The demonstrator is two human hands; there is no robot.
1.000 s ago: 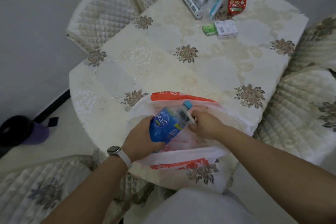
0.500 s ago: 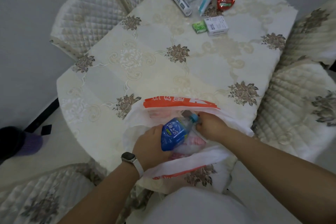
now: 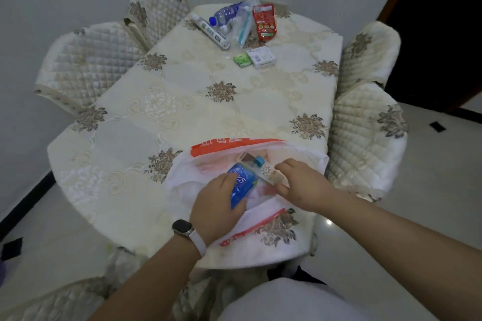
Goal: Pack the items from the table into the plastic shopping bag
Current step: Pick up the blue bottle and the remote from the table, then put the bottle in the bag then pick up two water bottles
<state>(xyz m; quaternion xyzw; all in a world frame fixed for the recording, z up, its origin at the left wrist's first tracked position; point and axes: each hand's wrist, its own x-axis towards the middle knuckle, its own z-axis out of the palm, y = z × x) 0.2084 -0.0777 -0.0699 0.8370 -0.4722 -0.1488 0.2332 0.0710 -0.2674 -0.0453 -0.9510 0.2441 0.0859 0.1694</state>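
Cream embroidered desk (image 3: 182, 101) before us | our left hand (image 3: 216, 206) grips the blue-labelled bottle (image 3: 241, 186), tilted in the plastic bag (image 3: 180, 180) mouth at the near edge | our right hand (image 3: 300, 185) pinches the bag's right rim | far end: second bottle (image 3: 225, 15), tube (image 3: 211, 32), red pouch (image 3: 264, 21), green pack (image 3: 242, 60), white box (image 3: 260, 57)

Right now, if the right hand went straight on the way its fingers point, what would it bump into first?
The bottle, most likely. The right hand points left across the open bag, where the left hand holds it, clear neck just off the fingertips. Whether they touch is unclear.
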